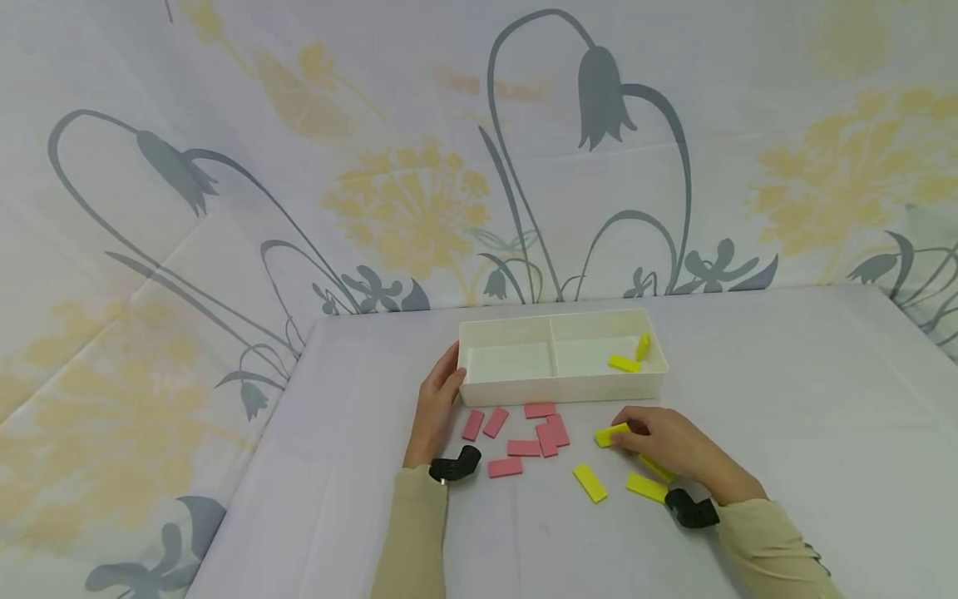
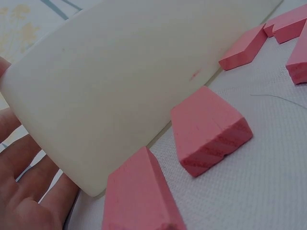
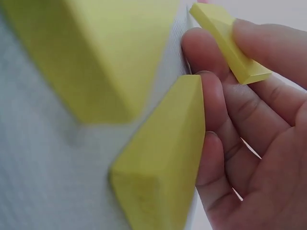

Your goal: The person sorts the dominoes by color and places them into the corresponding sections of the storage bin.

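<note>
My left hand (image 1: pixel 436 408) rests against the left end of a white two-compartment box (image 1: pixel 550 391), fingers extended along its end wall in the left wrist view. My right hand (image 1: pixel 669 441) pinches a yellow block (image 3: pixel 230 45) between thumb and fingertip, just in front of the box. Against its other fingers in the right wrist view lies a second yellow block (image 3: pixel 165 153), partly under the hand in the head view. Two more yellow blocks lie near it, one by the wrist (image 1: pixel 647 487) and one farther left (image 1: pixel 590 482). Inside the right compartment are two yellow blocks (image 1: pixel 624 363).
Several pink blocks (image 1: pixel 524 448) are scattered before the box, between the hands, a few overlapping. One pink block (image 2: pixel 211 127) lies close to the box's front wall. A white cloth (image 1: pixel 786 399) covers the table, with a flower-patterned curtain (image 1: pixel 419 208) behind.
</note>
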